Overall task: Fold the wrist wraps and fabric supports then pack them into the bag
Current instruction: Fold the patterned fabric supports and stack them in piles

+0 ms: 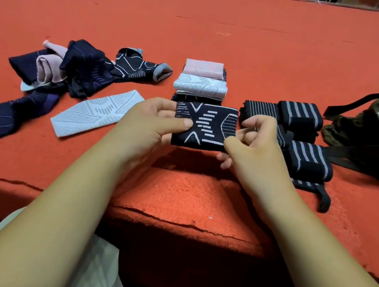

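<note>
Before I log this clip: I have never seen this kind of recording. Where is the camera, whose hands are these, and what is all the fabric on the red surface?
There is no machine here. One camera sits on a person's head and looks down at their own bare arms. The left hand and the right hand each grip one end of a folded black patterned support, held over the red surface. Just behind it lies a neat stack of folded supports. To the left are a loose pile of unfolded supports and one pale grey support lying flat. To the right are rolled striped wrist wraps, and beyond them the dark bag, which seems to lie open.
</note>
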Demonstrator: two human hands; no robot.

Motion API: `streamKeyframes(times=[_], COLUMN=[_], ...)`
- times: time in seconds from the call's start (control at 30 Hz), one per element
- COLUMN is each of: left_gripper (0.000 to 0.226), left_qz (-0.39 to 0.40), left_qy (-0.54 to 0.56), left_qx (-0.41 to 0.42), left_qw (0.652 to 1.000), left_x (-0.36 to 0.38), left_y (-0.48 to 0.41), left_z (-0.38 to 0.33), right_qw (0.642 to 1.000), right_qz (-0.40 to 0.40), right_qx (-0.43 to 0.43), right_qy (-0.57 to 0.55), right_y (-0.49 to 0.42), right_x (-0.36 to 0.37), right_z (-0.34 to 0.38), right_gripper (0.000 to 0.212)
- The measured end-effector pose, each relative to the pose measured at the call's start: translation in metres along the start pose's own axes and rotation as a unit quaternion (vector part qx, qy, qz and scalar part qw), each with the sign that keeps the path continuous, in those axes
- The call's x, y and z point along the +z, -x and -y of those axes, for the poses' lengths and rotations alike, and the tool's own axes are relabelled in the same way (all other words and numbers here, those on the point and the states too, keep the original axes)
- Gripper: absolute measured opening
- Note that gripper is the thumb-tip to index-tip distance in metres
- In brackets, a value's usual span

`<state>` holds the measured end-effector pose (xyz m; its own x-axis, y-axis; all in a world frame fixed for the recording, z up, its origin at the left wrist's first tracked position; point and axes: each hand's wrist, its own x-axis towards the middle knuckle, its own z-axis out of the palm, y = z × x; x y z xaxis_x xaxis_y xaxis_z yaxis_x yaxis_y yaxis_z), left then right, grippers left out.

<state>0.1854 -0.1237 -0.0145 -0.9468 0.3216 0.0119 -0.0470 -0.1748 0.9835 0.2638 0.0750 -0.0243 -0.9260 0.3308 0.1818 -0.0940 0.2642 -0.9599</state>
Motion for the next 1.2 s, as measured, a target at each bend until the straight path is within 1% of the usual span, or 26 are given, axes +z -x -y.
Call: streamKeyframes(times=[0.07,0.1,0.17,0.2,0.23,0.3,0.37,0.5,0.57,0.7,0.8,0.87,0.93,1.0,1.07,1.1,1.13,1.17,1.2], left_gripper=[0.046,0.045,0.034,0.027,0.022,0.021,0.028,0.033,0.032,0.028,0.029,0.03,0.031,0.03,0.027,0.028,0.031,0.033,0.034], left_qz=[-0.093,-0.128,-0.155,-0.157,-0.155,-0.139,-0.122,-0.123,-0.122,-0.118,-0.106,-0.099,-0.098,-0.106,-0.124,-0.135,-0.147,-0.158,-0.164], left_qy=[-0.087,-0.145,-0.229,-0.24,-0.233,-0.219,-0.224,-0.279,-0.314,-0.409,-0.452,-0.465,-0.454,-0.42,-0.382,-0.378,-0.393,-0.428,-0.476], left_qx=[0.052,0.084,0.135,0.148,0.152,0.143,0.132,0.094,0.074,0.079,0.073,0.072,0.068,0.061,0.06,0.059,0.055,0.052,0.05], left_qw=[0.99,0.977,0.951,0.947,0.948,0.955,0.958,0.948,0.939,0.901,0.883,0.877,0.883,0.899,0.914,0.914,0.906,0.888,0.862], left_x=[-0.006,-0.008,-0.01,-0.011,-0.013,-0.016,-0.02,-0.025,-0.024,-0.018,-0.018,-0.018,-0.019,-0.021,-0.026,-0.028,-0.032,-0.038,-0.045], left_y=[-0.007,-0.01,-0.014,-0.016,-0.019,-0.025,-0.03,-0.04,-0.042,-0.042,-0.044,-0.043,-0.041,-0.038,-0.035,-0.033,-0.03,-0.028,-0.027], left_z=[0.003,0.003,-0.001,-0.003,-0.005,-0.009,-0.009,0.0,0.005,0.01,0.013,0.014,0.014,0.013,0.011,0.008,0.004,0.001,-0.001], right_qw=[1.0,0.999,0.998,0.998,0.998,0.997,0.997,0.98,0.972,0.95,0.949,0.948,0.947,0.948,0.951,0.953,0.954,0.955,0.955], right_qz=[-0.004,-0.005,-0.014,-0.02,-0.024,-0.024,-0.01,0.012,0.013,0.023,0.043,0.056,0.063,0.061,0.048,0.039,0.029,0.022,0.017], right_qx=[-0.03,-0.041,-0.053,-0.055,-0.056,-0.063,-0.068,-0.105,-0.114,-0.134,-0.125,-0.114,-0.111,-0.118,-0.129,-0.137,-0.146,-0.154,-0.162], right_qy=[-0.007,-0.002,0.006,0.004,0.004,0.023,0.045,0.169,0.207,0.28,0.285,0.292,0.294,0.289,0.276,0.268,0.26,0.253,0.247], right_y=[-0.005,-0.01,-0.019,-0.023,-0.027,-0.034,-0.04,-0.048,-0.048,-0.046,-0.047,-0.046,-0.044,-0.042,-0.039,-0.038,-0.035,-0.033,-0.03], right_x=[0.006,0.01,0.016,0.02,0.024,0.029,0.032,0.03,0.03,0.034,0.035,0.035,0.035,0.034,0.033,0.031,0.03,0.029,0.029], right_z=[0.002,0.002,0.001,0.001,0.001,-0.001,-0.006,-0.019,-0.022,-0.029,-0.034,-0.038,-0.039,-0.04,-0.037,-0.034,-0.029,-0.025,-0.021], right_gripper=[0.029,0.024,0.011,0.008,0.01,0.021,0.03,0.04,0.04,0.042,0.044,0.046,0.049,0.053,0.055,0.054,0.052,0.049,0.045])
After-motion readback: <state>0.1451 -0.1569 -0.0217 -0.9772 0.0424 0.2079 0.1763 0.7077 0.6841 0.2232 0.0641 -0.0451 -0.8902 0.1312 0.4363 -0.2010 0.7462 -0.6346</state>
